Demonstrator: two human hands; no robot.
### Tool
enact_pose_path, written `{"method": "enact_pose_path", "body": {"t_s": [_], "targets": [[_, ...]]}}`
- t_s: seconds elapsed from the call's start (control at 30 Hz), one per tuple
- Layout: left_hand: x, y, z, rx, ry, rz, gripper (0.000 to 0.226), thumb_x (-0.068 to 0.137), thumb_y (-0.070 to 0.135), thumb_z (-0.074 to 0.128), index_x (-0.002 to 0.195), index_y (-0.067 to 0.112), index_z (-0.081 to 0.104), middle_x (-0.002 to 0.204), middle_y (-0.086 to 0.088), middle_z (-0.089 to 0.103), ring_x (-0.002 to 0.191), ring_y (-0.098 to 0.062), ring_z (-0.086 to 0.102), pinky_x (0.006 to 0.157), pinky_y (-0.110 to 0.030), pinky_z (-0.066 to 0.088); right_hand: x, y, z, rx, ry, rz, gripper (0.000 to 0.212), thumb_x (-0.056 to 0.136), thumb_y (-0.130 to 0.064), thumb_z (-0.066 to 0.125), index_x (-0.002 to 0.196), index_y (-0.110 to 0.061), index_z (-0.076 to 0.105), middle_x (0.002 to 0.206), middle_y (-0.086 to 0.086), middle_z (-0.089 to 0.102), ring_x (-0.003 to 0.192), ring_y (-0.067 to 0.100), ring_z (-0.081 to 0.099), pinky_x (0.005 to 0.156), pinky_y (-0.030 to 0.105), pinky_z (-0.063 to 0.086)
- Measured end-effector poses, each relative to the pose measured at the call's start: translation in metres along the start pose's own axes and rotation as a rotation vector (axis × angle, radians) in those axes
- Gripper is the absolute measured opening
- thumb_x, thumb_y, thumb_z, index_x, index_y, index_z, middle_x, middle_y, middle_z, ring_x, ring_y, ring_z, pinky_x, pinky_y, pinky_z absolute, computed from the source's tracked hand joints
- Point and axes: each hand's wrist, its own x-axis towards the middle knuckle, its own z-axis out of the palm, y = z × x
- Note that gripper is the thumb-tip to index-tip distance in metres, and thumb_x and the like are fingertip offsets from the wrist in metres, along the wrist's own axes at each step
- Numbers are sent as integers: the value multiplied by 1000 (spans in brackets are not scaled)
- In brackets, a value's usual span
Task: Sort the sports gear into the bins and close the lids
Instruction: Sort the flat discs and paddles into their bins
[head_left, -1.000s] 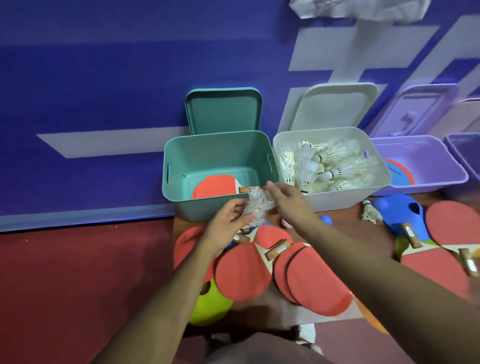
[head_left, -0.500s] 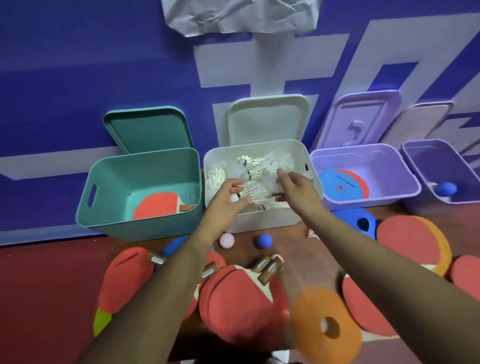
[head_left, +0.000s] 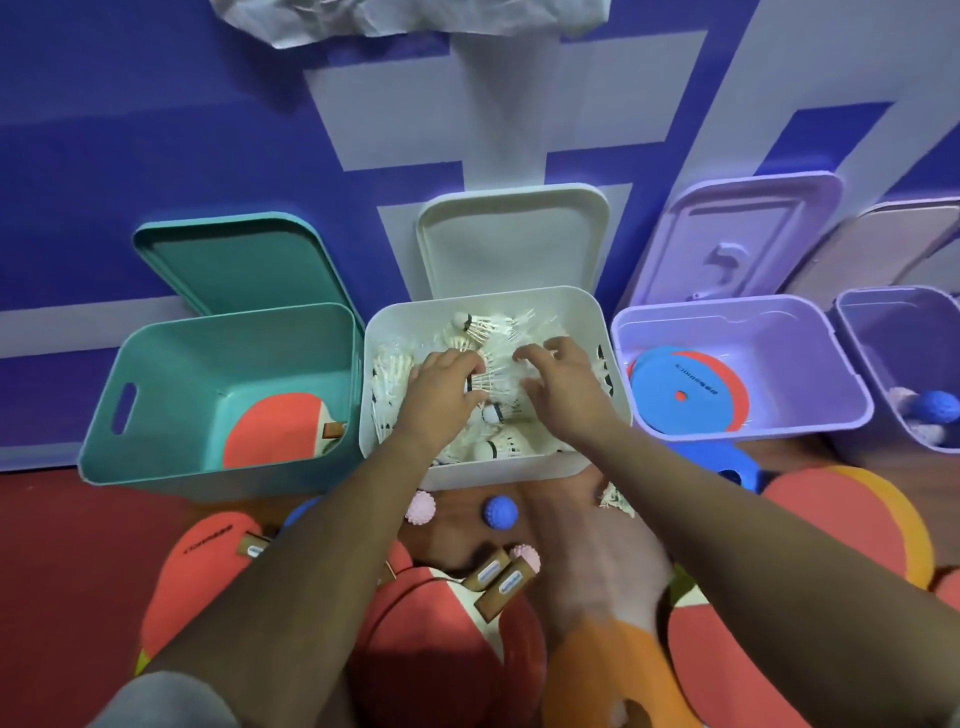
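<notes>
2 hands, head view, reach into the white bin (head_left: 493, 470): left hand (head_left: 441, 387) curled down among the shuttlecocks (head_left: 501, 447), hold unclear, right hand (head_left: 569, 387) spread loose, seemingly empty; best release low so feathers settle without bouncing out.

smooth matt plastic white bin (head_left: 498, 470), feathered shuttlecocks (head_left: 501, 444), wooden-handled paddles (head_left: 498, 584)

Brown surface (head_left: 457, 540), low. Far row, left to right: teal bin (head_left: 104, 441), white bin (head_left: 498, 475), lilac bin (head_left: 857, 410), second lilac bin (head_left: 898, 301). Near side: pink ball (head_left: 420, 508), blue ball (head_left: 497, 512), loose shuttlecock (head_left: 615, 500), red paddles (head_left: 208, 571), blue disc (head_left: 727, 462) at right, orange disc (head_left: 597, 670) nearest.
</notes>
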Motion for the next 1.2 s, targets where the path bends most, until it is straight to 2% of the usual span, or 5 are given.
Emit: {"method": "enact_pose_path", "body": {"t_s": [0.33, 0.53, 0.77, 0.97, 1.2], "targets": [[-4, -8, -21, -127, 54, 48, 39, 83, 24, 65, 121, 17, 60, 121, -1, 54, 116, -21, 50, 102, -38, 37, -6, -17, -10, 15, 38, 47, 75, 87, -25, 65, 152, -16, 28, 129, 18, 50, 122, 34, 45, 103, 38, 36], [-88, -14, -55, -356, 10, 64, 18, 86, 8, 66, 103, 13, 65, 99, 3, 51, 88, 6, 54, 80, -2, 36, -85, -56, -20, 108, 152, 7, 50, 86, -23, 65, 132, -10, 49, 118, 7, 49, 112, 24, 50, 96, 32, 41], [-164, -53, -22, -303, -100, -45, 15, 80, 4, 66, 91, 14, 66, 84, 5, 57, 75, -5, 56, 69, -13, 43, -146, -59, 48, 45, -90, 146, 26, 87, -24, 61, 108, -7, 59, 104, 10, 58, 93, 28, 60, 73, 33, 43], [-149, -89, 35, -166, -213, -283, 25, 77, 14, 69, 100, 4, 67, 100, -16, 65, 96, -34, 61, 82, -40, 49, -126, -48, 113, -25, -200, 404, 45, 82, -26, 63, 121, -6, 55, 116, 15, 55, 111, 37, 54, 92, 42, 47], [-132, -98, 68, 160, -338, -289, 33, 88, 25, 62, 117, 10, 57, 116, -13, 62, 106, -32, 60, 79, -38, 48, -104, -31, 159, -292, -227, 374, 35, 80, -17, 58, 116, -18, 58, 116, 12, 51, 112, 34, 44, 93, 40, 43]]}}
